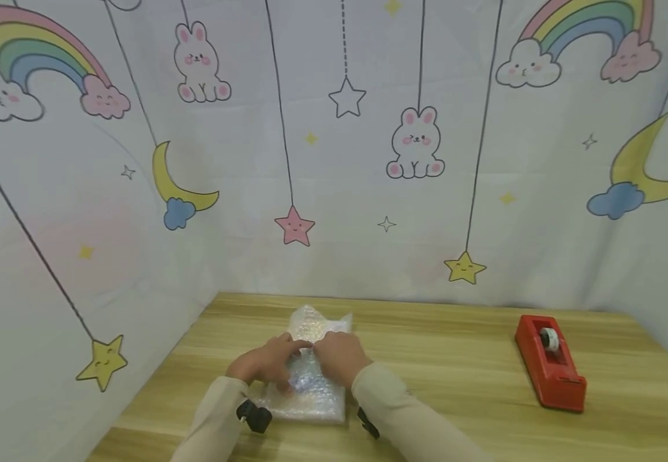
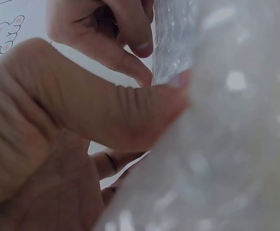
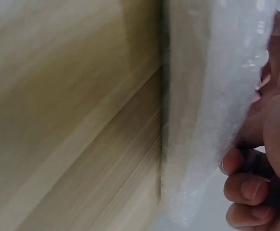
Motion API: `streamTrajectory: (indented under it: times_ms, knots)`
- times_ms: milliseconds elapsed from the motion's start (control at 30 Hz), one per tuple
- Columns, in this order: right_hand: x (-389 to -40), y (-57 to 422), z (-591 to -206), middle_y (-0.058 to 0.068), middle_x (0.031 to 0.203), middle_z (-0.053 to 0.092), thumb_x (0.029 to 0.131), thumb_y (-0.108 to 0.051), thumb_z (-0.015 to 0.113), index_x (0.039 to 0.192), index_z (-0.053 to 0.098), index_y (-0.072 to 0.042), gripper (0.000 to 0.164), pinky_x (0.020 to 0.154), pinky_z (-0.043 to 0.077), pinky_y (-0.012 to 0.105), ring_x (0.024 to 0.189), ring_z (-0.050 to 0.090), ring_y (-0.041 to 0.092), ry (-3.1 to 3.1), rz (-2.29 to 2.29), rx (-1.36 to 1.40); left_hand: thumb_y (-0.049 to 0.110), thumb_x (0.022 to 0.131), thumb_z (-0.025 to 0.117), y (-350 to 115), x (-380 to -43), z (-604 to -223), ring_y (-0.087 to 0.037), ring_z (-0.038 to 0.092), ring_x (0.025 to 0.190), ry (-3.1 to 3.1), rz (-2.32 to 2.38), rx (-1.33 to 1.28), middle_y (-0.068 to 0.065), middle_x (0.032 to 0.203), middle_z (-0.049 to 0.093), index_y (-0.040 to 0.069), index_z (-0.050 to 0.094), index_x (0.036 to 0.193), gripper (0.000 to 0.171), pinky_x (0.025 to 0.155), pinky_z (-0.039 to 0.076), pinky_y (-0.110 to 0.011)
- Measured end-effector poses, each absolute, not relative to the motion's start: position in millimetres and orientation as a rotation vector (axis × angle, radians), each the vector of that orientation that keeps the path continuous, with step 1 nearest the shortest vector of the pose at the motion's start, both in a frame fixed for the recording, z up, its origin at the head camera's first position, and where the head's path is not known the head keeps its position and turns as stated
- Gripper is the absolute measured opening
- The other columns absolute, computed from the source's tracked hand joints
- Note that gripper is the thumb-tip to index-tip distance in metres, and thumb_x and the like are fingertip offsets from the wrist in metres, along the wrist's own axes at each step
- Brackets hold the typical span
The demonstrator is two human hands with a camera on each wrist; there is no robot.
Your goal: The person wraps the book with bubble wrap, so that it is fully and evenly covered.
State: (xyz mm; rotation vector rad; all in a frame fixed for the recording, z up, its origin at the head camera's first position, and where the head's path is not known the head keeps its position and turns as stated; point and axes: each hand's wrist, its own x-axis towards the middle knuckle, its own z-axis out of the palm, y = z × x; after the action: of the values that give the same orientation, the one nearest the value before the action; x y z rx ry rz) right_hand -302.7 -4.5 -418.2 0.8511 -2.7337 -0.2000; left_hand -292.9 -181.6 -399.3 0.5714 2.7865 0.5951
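A flat, translucent parcel of bubble wrap (image 1: 310, 401) lies on the wooden table, its far corners sticking up. From its left side my left hand (image 1: 273, 360) rests on the wrap, fingers spread and fairly straight. Its thumb (image 2: 130, 113) touches the bubble wrap (image 2: 241, 139) in the left wrist view. My right hand (image 1: 342, 356) is on the parcel's upper right part with curled fingers, close to the left fingertips. Those curled fingers (image 3: 248, 190) show beside the wrap (image 3: 226, 72) in the right wrist view. What is inside the wrap cannot be made out.
A red tape dispenser (image 1: 567, 391) with a small roll of tape (image 1: 550, 339) stands on the right of the table (image 1: 437, 366). Behind it hangs a white cloth wall (image 1: 357, 263) printed with rabbits, stars, moons and rainbows. Another cloth wall (image 1: 33, 308) closes the left side.
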Motion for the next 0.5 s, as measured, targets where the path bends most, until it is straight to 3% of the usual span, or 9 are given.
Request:
streamTrajectory:
  times_ms: [133,267,500]
  knots:
    - [-297.9,-3.5,-418.9,-0.004,0.073,0.070,0.090,-0.022,0.066,0.085,0.076,-0.021,0.011,0.055,0.055,0.028,0.063,0.064,0.011,-2.588,-0.424,0.909,-0.006,0.057,0.085,-179.8,-294.3,-400.2,-0.032,0.053,0.111,2.779,0.621,0.579,-0.015,0.120,0.057,0.012,0.056,0.140,0.090,0.093,0.050,-0.050]
    - [-295.8,-3.0,-416.2,-0.002,0.079,0.071,0.088,-0.022,0.068,0.093,0.074,-0.020,0.008,0.059,0.056,0.029,0.069,0.065,0.013,-2.697,-0.382,0.942,-0.003,0.059,0.085,-183.4,-294.4,-400.9,-0.030,0.053,0.110,2.771,0.597,0.609,-0.015,0.120,0.057,0.011,0.055,0.142,0.090,0.092,0.050,-0.049]
    - [-292.2,17.1,-403.0,0.001,0.117,0.075,0.095,-0.021,0.063,0.127,0.069,-0.018,0.033,0.090,0.058,0.035,0.109,0.070,0.021,-2.951,0.093,1.043,0.001,0.066,0.085,-201.3,-286.7,-397.5,-0.026,0.053,0.106,2.751,0.574,0.748,-0.016,0.116,0.056,0.002,0.056,0.138,0.078,0.091,0.049,-0.043]
